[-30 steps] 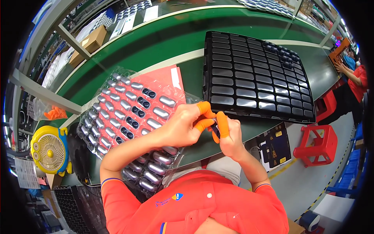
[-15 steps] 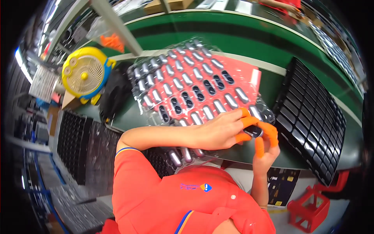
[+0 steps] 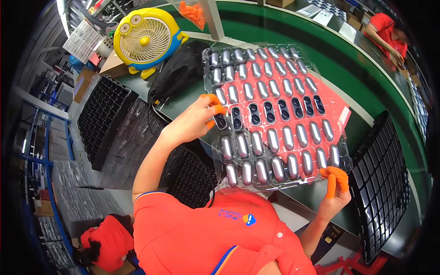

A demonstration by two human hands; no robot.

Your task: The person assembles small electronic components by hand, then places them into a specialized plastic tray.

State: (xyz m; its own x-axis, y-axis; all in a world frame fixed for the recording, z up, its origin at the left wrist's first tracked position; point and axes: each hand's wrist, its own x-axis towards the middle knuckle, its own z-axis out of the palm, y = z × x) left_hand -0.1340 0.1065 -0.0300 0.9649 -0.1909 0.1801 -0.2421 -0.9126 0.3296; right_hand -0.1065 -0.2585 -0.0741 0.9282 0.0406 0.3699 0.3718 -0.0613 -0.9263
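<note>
A clear plastic blister tray [image 3: 337,176] lies in front of me, its pockets filled with rows of glossy grey oblong pieces [image 3: 273,140]. One row across the middle shows black faces with round recesses. My left hand [image 3: 192,121], in orange finger cots, has its fingers closed about the dark oblong piece [image 3: 221,122] at that row's left end; the fingertips partly cover it. At the tray's near right corner my right hand [image 3: 337,192] pinches the edge, its orange-tipped thumb and forefinger close together. A pink sheet [image 3: 331,91] shows through and beyond the tray.
A yellow and blue fan [image 3: 144,42] and a black mesh bag [image 3: 178,68] stand at the back left. A black gridded tray [image 3: 380,183] leans at the right. Dark trays [image 3: 106,120] lie at the left. Co-workers in red [image 3: 387,36] are at far right and lower left.
My hands were together at the tray's right holding a dark piece; now they are apart, the left at the row's left end. One more black-faced piece shows there. The view has turned.
</note>
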